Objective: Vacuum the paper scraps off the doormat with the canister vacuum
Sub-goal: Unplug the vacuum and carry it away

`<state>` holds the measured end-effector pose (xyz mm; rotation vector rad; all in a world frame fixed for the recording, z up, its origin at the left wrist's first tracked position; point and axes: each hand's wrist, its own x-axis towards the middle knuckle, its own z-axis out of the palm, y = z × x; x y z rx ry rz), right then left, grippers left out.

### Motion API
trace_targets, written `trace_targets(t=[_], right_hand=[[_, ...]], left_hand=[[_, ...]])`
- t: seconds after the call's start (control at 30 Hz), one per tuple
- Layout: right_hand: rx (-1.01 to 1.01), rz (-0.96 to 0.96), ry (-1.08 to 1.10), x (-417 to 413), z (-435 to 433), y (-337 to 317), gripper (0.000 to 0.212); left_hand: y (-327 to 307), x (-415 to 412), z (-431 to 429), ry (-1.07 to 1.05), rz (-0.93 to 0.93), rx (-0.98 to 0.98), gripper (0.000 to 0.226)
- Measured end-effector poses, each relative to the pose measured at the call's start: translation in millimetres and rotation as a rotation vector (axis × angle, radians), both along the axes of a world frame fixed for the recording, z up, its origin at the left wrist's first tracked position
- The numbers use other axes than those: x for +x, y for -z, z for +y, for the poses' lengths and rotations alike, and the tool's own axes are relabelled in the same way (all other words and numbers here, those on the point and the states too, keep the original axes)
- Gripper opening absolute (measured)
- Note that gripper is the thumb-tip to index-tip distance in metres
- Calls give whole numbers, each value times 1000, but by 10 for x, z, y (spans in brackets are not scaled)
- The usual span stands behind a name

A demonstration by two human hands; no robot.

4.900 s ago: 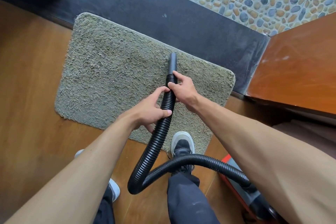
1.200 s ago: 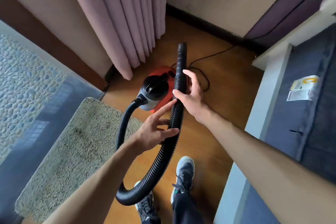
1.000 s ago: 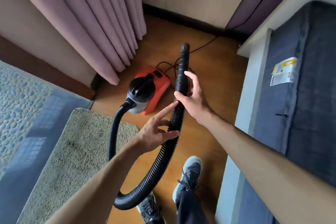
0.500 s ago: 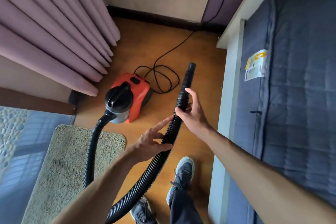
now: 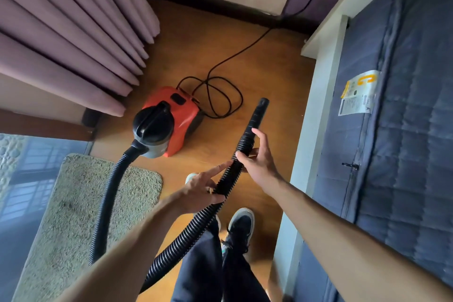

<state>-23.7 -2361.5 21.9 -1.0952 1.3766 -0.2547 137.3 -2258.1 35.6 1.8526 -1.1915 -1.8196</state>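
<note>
1. My left hand (image 5: 203, 191) holds the hose (image 5: 196, 223) partway along, thumb and lower fingers curled round it and the forefinger straight. My right hand (image 5: 257, 162) holds it higher up, thumb across the ribs and fingers loosely behind.
2. The nozzle (image 5: 258, 113) points out over the wooden floor (image 5: 257, 68), well away from the doormat (image 5: 73, 203), which lies at my lower left.
3. I see no scraps on the part of the doormat in view, so I judge the cleaning is done or nearly so, and this is the putting-away step.
4. The next move calls for lowering the hose gently beside the vacuum (image 5: 171, 120) without snagging the cord (image 5: 220, 95).
5. The hose is black, ribbed and bendy, and it loops from the vacuum's front round to my hands. The nozzle is a smooth, stiff tube.
6. The vacuum is hard red plastic with a rounded black top. The doormat is shaggy, grey-green, with rounded corners.
7. Pleated curtains (image 5: 61, 32) hang at left, and a quilted blue mattress (image 5: 404, 130) stands at right.
</note>
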Motion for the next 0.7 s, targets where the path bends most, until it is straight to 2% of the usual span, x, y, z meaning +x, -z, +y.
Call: trace_targets(t=[0.23,0.53,0.7], right_hand=[[64,50,23,152,-145,208,68],[150,80,74,347,-218,547,68],[188,134,30,322,-250,726,70]], left_hand=[[198,184,-163,32,10,60,86],[486,376,-296,62,18,159,89],[650,317,-300,54,61,213,85]])
